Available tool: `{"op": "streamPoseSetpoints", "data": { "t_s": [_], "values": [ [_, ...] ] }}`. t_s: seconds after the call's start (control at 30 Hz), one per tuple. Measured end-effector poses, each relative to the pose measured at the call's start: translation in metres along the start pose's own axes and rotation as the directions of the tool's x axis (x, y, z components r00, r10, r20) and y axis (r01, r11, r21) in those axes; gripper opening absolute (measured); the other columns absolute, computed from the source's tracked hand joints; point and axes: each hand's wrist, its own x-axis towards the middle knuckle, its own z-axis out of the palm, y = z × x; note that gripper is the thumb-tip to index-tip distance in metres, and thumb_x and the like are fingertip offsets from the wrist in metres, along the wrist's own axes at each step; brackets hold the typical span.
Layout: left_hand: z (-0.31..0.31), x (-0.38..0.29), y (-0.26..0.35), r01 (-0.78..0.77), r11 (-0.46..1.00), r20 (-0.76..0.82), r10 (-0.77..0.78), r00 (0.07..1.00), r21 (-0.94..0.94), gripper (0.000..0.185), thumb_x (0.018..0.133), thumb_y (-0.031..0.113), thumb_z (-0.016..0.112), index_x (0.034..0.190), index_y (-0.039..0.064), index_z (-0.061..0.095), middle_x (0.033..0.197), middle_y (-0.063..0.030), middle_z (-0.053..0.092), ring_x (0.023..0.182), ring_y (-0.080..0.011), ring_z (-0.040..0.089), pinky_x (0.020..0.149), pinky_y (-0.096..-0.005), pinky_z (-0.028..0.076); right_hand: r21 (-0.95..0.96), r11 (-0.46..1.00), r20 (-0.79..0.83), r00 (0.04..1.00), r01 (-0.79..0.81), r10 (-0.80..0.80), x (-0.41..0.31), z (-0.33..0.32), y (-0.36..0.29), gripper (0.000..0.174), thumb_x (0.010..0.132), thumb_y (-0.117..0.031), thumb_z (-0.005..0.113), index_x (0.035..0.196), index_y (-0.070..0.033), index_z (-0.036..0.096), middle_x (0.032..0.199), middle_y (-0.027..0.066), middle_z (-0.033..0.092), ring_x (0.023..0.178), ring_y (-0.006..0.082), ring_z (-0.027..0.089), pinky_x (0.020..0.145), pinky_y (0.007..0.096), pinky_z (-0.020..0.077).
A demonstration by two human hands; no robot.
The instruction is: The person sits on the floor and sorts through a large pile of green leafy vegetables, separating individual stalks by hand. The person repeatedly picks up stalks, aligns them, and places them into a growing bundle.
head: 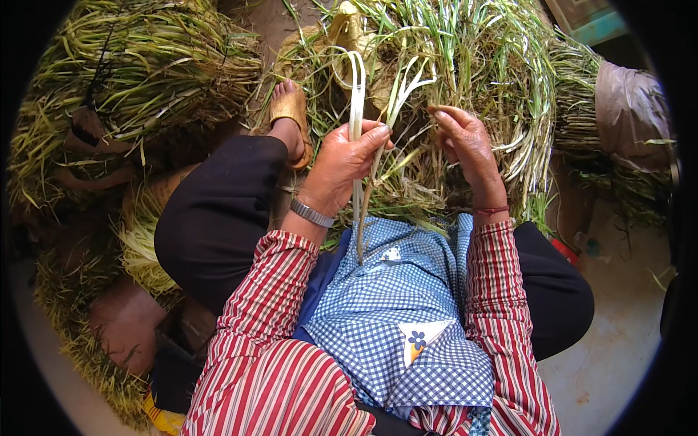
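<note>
My left hand [349, 155] pinches several long grass-like stalks between thumb and fingers, held upright above my lap. White flattened stalks [357, 87] fold over at the top of the grip. A second white stalk [401, 95] splits into strips above my thumb, and a brownish stalk [362, 229] hangs down below the hand over the blue checked apron [392, 294]. To the right, apart from the stalks, my right hand [463, 136] is raised with thumb and forefinger together. Something brown shows at its fingertips; I cannot tell whether it is a held scrap.
A large heap of loose green and white stalks [491, 71] lies before me. Thick bundles [180, 65] stand at left, and another bundle in plastic wrapping [627, 114] lies at right. My sandalled foot [289, 114] is beside the heap. Pale floor [621, 327] shows at right.
</note>
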Motion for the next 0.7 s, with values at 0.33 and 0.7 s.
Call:
{"op": "streamPoseSetpoints", "data": {
  "t_s": [0.33,0.7],
  "values": [
    [0.009,0.000,-0.002,0.004,0.998,0.033,-0.002,0.999,-0.068,0.016,0.095,0.020,0.062,0.104,0.006,0.064,0.083,-0.0017,0.069,0.056,-0.0014,0.050,0.046,-0.0141,0.034,0.223,0.975,0.080,0.997,-0.005,-0.013,-0.009,0.065,-0.026,0.022,0.093,-0.023,0.062,0.078,-0.007,0.060,0.057,-0.0036,0.051,0.042,0.0020,0.038,0.037,0.0192,0.0254],
    [0.008,0.009,-0.007,-0.107,0.963,-0.143,0.074,0.987,-0.246,0.009,0.095,0.011,0.061,0.102,0.005,0.062,0.090,-0.0017,0.068,0.057,-0.0017,0.051,0.046,-0.0143,0.036,0.392,0.920,0.025,0.999,-0.028,0.020,-0.011,0.058,-0.020,0.020,0.092,-0.023,0.063,0.088,-0.004,0.067,0.061,-0.0047,0.051,0.044,0.0017,0.038,0.038,0.0187,0.0268]
  ]
}}
